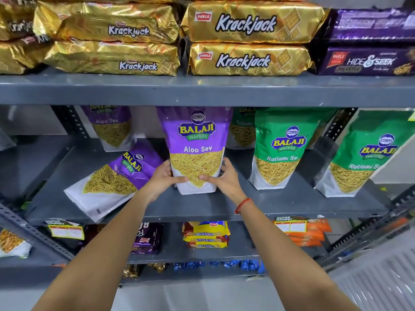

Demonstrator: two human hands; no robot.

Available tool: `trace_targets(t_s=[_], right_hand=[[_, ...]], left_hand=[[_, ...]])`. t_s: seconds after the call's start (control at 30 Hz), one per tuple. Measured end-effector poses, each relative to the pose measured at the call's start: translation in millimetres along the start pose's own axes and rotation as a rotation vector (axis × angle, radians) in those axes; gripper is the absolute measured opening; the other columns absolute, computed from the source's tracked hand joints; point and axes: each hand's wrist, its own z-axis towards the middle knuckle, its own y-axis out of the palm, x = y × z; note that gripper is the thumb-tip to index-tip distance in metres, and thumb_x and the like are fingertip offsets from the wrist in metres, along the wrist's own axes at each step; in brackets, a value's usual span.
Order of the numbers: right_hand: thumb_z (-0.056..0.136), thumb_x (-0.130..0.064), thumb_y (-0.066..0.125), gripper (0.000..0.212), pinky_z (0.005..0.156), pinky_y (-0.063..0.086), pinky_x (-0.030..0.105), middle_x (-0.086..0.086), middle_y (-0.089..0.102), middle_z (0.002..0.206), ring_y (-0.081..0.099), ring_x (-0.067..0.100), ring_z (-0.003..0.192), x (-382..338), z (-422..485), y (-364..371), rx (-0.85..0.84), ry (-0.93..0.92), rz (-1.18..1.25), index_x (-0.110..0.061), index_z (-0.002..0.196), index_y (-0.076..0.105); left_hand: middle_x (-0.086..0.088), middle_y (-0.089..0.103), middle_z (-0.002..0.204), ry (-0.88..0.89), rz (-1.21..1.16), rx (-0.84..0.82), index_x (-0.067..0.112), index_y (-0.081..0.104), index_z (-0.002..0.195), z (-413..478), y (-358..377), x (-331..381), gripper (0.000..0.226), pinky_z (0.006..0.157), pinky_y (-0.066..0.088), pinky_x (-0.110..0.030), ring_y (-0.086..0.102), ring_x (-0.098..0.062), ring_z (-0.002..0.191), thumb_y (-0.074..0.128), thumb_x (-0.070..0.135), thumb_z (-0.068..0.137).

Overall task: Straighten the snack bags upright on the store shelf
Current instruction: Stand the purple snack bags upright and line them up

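A purple Aloo Sev bag (195,140) stands upright in the middle of the grey shelf (202,207). My left hand (161,178) grips its lower left edge and my right hand (224,178) grips its lower right edge. To its left, a second purple Aloo Sev bag (107,178) lies flat on its back, tilted. A third purple bag (112,126) stands upright at the back left. Two green Ratlami Sev bags (280,149) (363,158) stand upright on the right, and another green bag (241,129) stands behind the held one.
The shelf above carries stacked gold Krackjack packs (244,41) and purple Hide & Seek packs (368,61). Its front lip (202,90) hangs just over the bag tops. Below are biscuit packs (205,234) and price tags (66,231). Slotted steel uprights (336,124) flank the shelf.
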Motion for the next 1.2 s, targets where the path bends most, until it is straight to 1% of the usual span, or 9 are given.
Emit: trace_targets(t_s=[0.13, 0.33, 0.57, 0.7, 0.83, 0.93, 1.03, 1.1, 1.2], right_hand=[[0.057, -0.023, 0.091, 0.065, 0.078, 0.054, 0.017, -0.004, 0.067, 0.104, 0.065, 0.008, 0.099, 9, 2, 1, 0.034, -0.005, -0.073, -0.028, 0.104, 0.046], [0.057, -0.024, 0.091, 0.068, 0.067, 0.047, 0.001, -0.006, 0.063, 0.102, 0.059, -0.005, 0.092, 18, -3, 6, 0.054, 0.016, -0.122, -0.020, 0.107, 0.045], [0.061, -0.029, 0.089, 0.066, 0.077, 0.052, 0.016, -0.006, 0.064, 0.105, 0.061, 0.006, 0.097, 27, -10, 19, 0.084, 0.022, -0.137, -0.021, 0.107, 0.043], [0.060, -0.028, 0.090, 0.069, 0.079, 0.053, 0.016, -0.005, 0.065, 0.109, 0.063, 0.012, 0.105, 26, -15, 21, 0.114, -0.005, -0.122, -0.019, 0.111, 0.045], [0.064, -0.030, 0.087, 0.066, 0.087, 0.047, 0.014, -0.011, 0.055, 0.114, 0.054, -0.007, 0.106, 23, -36, 38, 0.368, -0.107, -0.060, -0.025, 0.117, 0.048], [0.078, -0.039, 0.073, 0.039, 0.077, 0.047, 0.027, -0.018, 0.048, 0.096, 0.052, -0.001, 0.088, 20, -55, 65, 0.549, -0.175, -0.136, -0.036, 0.106, 0.046], [0.085, -0.026, 0.068, 0.019, 0.076, 0.050, 0.040, -0.003, 0.057, 0.091, 0.055, 0.018, 0.082, 16, -64, 102, 0.401, -0.207, -0.204, -0.018, 0.097, 0.054], [0.086, -0.022, 0.068, 0.019, 0.075, 0.049, 0.039, 0.007, 0.058, 0.089, 0.056, 0.025, 0.080, 11, -62, 130, 0.223, -0.187, -0.219, -0.010, 0.096, 0.058], [0.083, -0.021, 0.072, 0.023, 0.073, 0.043, 0.028, 0.008, 0.056, 0.083, 0.056, 0.024, 0.078, -3, -53, 173, 0.009, -0.020, -0.178, -0.005, 0.095, 0.060]], left_hand=[[-0.009, 0.062, 0.109, 0.010, 0.027, 0.067, 0.003, 0.048, 0.118, 11, 6, -14, 0.061, 0.067, 0.053, -0.010, 0.063, -0.010, 0.088, 0.070, -0.019, 0.065], [-0.011, 0.060, 0.107, 0.004, 0.021, 0.083, 0.008, 0.046, 0.111, 18, 7, -36, 0.064, 0.067, 0.053, -0.011, 0.061, -0.014, 0.089, 0.071, -0.022, 0.061], [-0.011, 0.060, 0.116, -0.024, 0.060, 0.004, 0.013, 0.045, 0.113, 18, -9, -37, 0.065, 0.068, 0.052, -0.009, 0.059, -0.015, 0.099, 0.074, -0.017, 0.062], [-0.018, 0.056, 0.127, -0.013, 0.075, -0.016, 0.002, 0.040, 0.125, 16, -9, -37, 0.070, 0.088, 0.050, -0.025, 0.056, -0.025, 0.113, 0.072, -0.016, 0.066], [-0.011, 0.053, 0.123, -0.010, 0.113, 0.078, 0.004, 0.034, 0.136, 6, -24, -26, 0.074, 0.092, 0.042, -0.028, 0.052, -0.021, 0.110, 0.072, -0.005, 0.073], [-0.018, 0.059, 0.119, 0.101, 0.099, 0.187, 0.009, 0.050, 0.123, -3, -58, -10, 0.046, 0.091, 0.045, -0.029, 0.058, -0.020, 0.099, 0.068, 0.004, 0.080], [-0.025, 0.064, 0.115, 0.195, 0.194, 0.427, 0.019, 0.062, 0.095, -14, -107, 2, 0.014, 0.091, 0.047, -0.034, 0.061, -0.025, 0.094, 0.063, 0.009, 0.085], [-0.024, 0.067, 0.109, 0.190, 0.337, 0.588, 0.008, 0.061, 0.104, -21, -146, 0, 0.018, 0.078, 0.048, -0.022, 0.062, -0.024, 0.085, 0.060, 0.012, 0.087], [-0.023, 0.065, 0.116, 0.019, 0.641, 0.717, 0.001, 0.056, 0.116, -32, -196, -11, 0.036, 0.089, 0.047, -0.035, 0.061, -0.034, 0.104, 0.057, 0.024, 0.089]])
